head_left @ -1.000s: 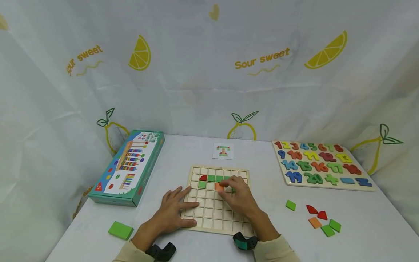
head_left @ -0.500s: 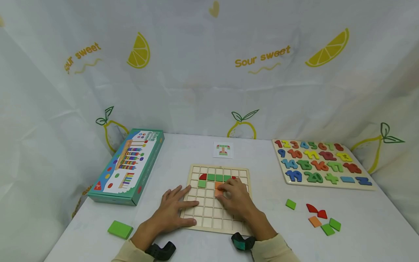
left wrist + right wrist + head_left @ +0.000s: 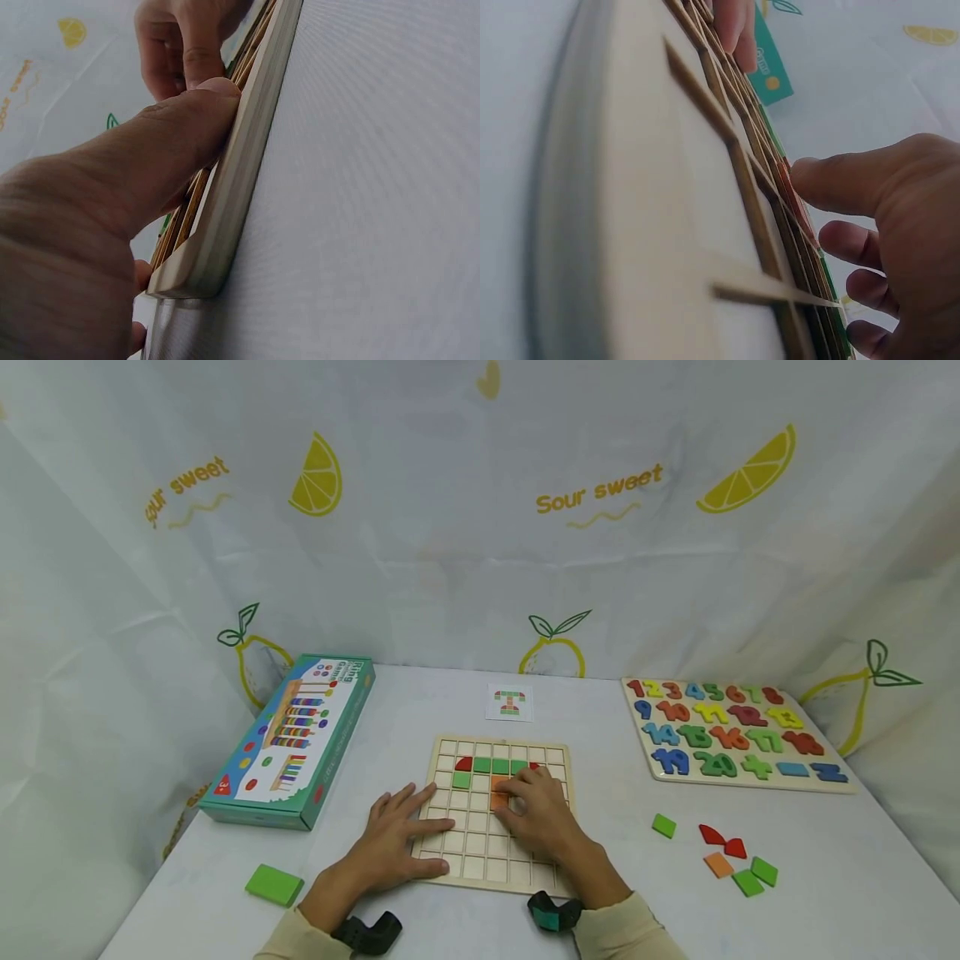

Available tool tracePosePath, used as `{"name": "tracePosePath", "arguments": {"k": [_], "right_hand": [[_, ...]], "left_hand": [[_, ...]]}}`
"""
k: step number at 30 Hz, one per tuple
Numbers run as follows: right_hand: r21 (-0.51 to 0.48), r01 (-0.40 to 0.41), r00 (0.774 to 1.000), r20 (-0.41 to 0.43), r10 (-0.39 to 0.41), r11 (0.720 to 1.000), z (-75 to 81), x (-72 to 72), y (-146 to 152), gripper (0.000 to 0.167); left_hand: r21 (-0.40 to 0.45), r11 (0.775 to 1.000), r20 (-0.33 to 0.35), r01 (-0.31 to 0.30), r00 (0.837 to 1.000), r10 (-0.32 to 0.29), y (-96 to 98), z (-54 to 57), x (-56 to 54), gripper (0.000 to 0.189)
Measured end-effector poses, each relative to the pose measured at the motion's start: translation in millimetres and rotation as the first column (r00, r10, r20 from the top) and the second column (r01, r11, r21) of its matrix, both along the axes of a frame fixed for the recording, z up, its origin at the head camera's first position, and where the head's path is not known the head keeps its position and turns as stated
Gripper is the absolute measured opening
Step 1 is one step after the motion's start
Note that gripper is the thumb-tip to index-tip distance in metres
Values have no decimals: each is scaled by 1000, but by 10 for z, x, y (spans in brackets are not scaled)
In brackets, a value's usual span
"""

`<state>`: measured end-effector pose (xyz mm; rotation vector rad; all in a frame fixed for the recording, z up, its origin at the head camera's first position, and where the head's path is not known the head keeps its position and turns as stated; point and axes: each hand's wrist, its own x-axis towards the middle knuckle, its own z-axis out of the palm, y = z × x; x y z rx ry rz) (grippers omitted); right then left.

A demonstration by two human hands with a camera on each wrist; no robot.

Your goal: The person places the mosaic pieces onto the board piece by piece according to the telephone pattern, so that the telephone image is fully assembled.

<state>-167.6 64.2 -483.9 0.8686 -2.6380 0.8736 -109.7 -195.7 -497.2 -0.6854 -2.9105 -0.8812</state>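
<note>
1. the right hand (image 3: 542, 810), in the centre of the frame, has its thumb and forefinger bent together, pinching an orange square tile (image 3: 498, 803) within the grid of a pale wooden square board (image 3: 476, 843); more orange shows just above that tile.
2. the left hand (image 3: 393, 843) rests on the board's left edge, fingers spread, thumb near the lower left corner.
3. in the board's upper part, a red rounded tile (image 3: 463, 764) sits left of a row of green square tiles (image 3: 491, 766), with one green square tile (image 3: 461, 780) below the red.
4. a small white patterned card (image 3: 510, 702) lies above the board.
5. at lower right, loose red, orange and green tiles (image 3: 718, 865) lie on the white table (image 3: 600, 860).
6. a green rectangular block (image 3: 274, 885) lies at lower left, below a teal printed box (image 3: 288, 735).
7. at right, a wooden number board (image 3: 750, 782) bears coloured numerals.
</note>
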Motion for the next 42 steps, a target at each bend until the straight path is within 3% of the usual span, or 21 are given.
{"name": "tracePosePath", "arguments": {"k": [5, 10, 18, 25, 32, 42], "right_hand": [[-64, -16, 1000, 12, 17, 998, 137, 7, 47, 26], [-120, -41, 999, 16, 43, 992, 375, 35, 178, 30], [-104, -33, 999, -38, 29, 994, 805, 159, 548, 36], [-83, -26, 996, -88, 19, 996, 1039, 289, 956, 37], [-64, 23, 995, -95, -29, 998, 1146, 410, 1368, 43], [-34, 84, 995, 50, -82, 996, 1023, 424, 1867, 46]], "left_hand": [[1, 1000, 13, -1, 1000, 1, -4, -4, 2, 58], [-1, 1000, 24, -8, 1000, 8, -10, -11, 12, 58], [-14, 1000, 42, -10, 999, 11, -2, 6, 12, 59], [-18, 1000, 26, -11, 1000, 11, 6, -1, 1, 59], [-15, 1000, 6, -14, 1000, 14, 7, -5, -15, 58], [-16, 1000, 35, -19, 999, 19, 12, -2, 3, 60]]}}
